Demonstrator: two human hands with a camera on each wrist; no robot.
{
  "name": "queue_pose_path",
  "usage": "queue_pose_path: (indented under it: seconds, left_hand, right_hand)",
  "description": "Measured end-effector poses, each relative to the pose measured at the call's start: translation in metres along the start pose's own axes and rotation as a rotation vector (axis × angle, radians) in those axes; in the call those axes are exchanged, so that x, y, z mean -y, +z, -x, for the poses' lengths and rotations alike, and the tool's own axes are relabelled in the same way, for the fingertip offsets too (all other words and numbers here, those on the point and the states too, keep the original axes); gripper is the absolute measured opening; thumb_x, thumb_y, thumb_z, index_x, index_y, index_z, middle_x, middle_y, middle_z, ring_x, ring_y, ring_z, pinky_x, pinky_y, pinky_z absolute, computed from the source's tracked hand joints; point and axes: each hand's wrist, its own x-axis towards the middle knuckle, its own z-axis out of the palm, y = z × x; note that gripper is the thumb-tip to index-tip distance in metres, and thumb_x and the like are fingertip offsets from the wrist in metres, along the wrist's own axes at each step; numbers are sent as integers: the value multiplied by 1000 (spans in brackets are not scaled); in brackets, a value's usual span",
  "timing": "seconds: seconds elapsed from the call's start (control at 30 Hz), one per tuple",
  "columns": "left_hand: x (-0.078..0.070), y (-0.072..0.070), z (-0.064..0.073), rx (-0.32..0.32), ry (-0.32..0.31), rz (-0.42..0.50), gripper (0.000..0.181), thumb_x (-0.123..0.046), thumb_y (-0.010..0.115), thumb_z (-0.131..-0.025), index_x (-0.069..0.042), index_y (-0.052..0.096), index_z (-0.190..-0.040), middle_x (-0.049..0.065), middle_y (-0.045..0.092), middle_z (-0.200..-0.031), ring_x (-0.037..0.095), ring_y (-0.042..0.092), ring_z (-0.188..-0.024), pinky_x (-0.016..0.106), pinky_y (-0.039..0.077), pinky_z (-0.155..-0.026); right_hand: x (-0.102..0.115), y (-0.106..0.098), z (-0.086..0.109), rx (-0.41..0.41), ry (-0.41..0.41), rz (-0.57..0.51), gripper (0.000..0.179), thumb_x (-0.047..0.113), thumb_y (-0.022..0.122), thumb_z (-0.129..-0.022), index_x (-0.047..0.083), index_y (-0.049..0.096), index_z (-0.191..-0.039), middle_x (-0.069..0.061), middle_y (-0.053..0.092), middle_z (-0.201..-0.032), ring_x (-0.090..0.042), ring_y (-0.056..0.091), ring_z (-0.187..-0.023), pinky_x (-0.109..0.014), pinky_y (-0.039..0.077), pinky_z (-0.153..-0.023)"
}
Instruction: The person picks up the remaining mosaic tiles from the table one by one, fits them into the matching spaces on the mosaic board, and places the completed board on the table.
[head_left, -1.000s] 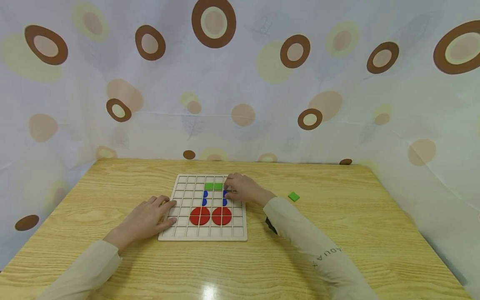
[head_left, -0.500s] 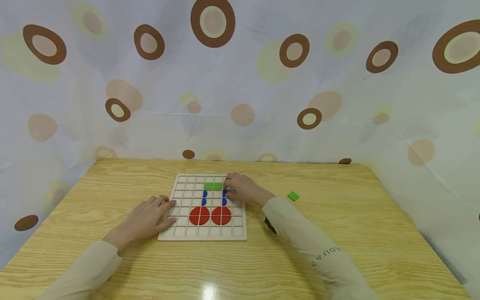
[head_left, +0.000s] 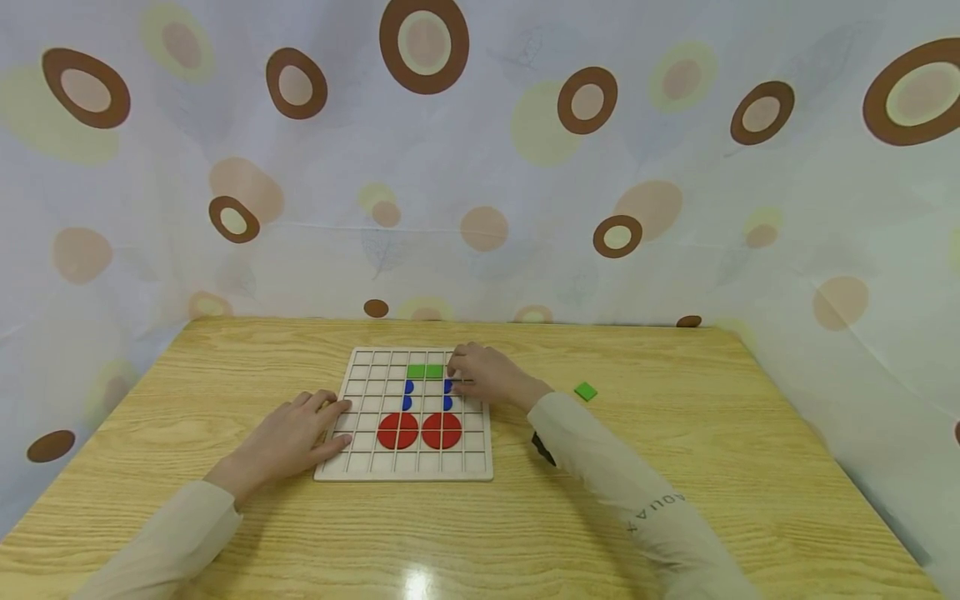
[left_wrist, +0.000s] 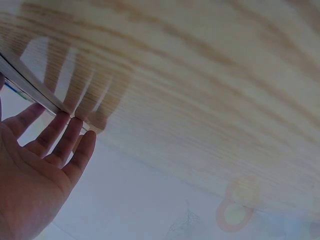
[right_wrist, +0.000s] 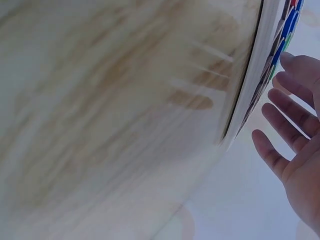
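Observation:
A white grid board (head_left: 365,467) lies on the table, holding two red discs (head_left: 397,431) made of quarter pieces, small blue half-round pieces (head_left: 407,395) in two columns and two green square tiles (head_left: 425,372). My left hand (head_left: 288,433) rests at the board's left edge; in the left wrist view its fingers (left_wrist: 60,132) are spread along the rim. Over the upper right of the board, my right hand (head_left: 489,375) has thumb and forefinger around a green tile (right_wrist: 273,72) beside the other two, mostly hidden from above. Its other fingers (right_wrist: 290,112) are extended.
One loose green square tile (head_left: 586,391) lies on the wooden table (head_left: 675,467), right of the board and near the right sleeve (head_left: 600,467). A pale curtain (head_left: 480,167) with brown and yellow circles hangs behind the table and along its sides.

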Motion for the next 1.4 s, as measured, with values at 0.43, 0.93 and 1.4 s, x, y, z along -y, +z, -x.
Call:
queue_pose_path:
  seconds: [0.43,0.93,1.4]
  left_hand:
    - [-1,0,1,8,-7,5,51,-43,56,-87,-8,55,-125,11,54,-118,29,53,-104,49,46,-85]
    - [2,1,1,3,0,-11,52,-43,56,-87,-8,55,-125,10,54,-116,27,53,-101,47,47,-83]
    - [1,1,2,-1,5,-5,51,-42,56,-87,-8,55,-125,10,54,-117,29,53,-103,49,47,-83]
  right_hand:
    - [-19,-7,21,-70,3,-8,20,21,63,-86,9,65,-102,-5,60,-109,-23,55,-103,-35,47,-87]
    - [-44,-11,67,-66,49,7,20,21,64,-85,8,65,-101,-7,59,-104,-25,57,-98,-40,47,-86]
    - [-73,-12,105,-80,110,-32,20,21,63,-86,8,64,-100,-8,59,-104,-28,57,-97,-44,48,-83]
